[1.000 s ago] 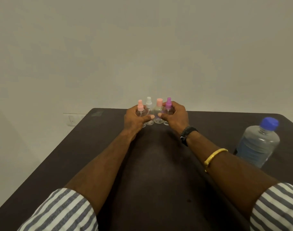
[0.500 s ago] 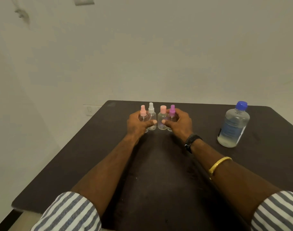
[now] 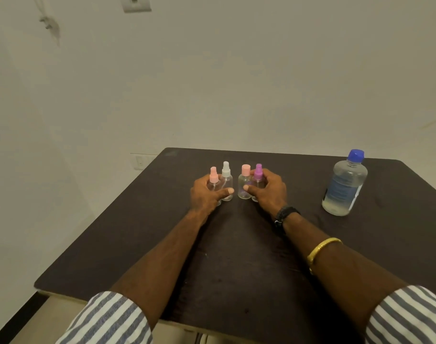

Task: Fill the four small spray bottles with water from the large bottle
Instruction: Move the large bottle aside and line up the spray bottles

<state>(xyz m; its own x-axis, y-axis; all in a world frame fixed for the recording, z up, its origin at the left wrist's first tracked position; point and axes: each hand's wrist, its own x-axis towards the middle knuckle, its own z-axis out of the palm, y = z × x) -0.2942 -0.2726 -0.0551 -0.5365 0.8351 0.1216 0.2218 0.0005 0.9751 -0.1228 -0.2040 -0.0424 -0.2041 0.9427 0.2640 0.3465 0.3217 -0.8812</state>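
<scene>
Gripping 2 spray bottles (image 3: 226, 180) each: left hand (image 3: 206, 196), right hand (image 3: 269, 191).

Dark table (image 3: 137, 232), blue-capped bottle (image 3: 345, 187), blue-striped sleeves (image 3: 107, 319)

Four small spray bottles stand upright in a row mid-frame on a dark surface (image 3: 112, 244). The left hand (image 3: 205, 196) wraps the pink-capped bottle (image 3: 214, 180), its thumb lying across the front of the white-capped bottle (image 3: 226, 178) just to the right. A small gap separates these from the peach-capped bottle (image 3: 245, 183) and the purple-capped bottle (image 3: 258, 175), which the right hand (image 3: 270, 193) grips, fingers (image 3: 268, 173) curled behind and thumb in front. At the right of the frame, well apart, stands the large bottle (image 3: 345, 187), blue cap on, holding clear liquid. A black band (image 3: 286, 214) and a gold bangle (image 3: 322, 245) circle the right forearm.
</scene>
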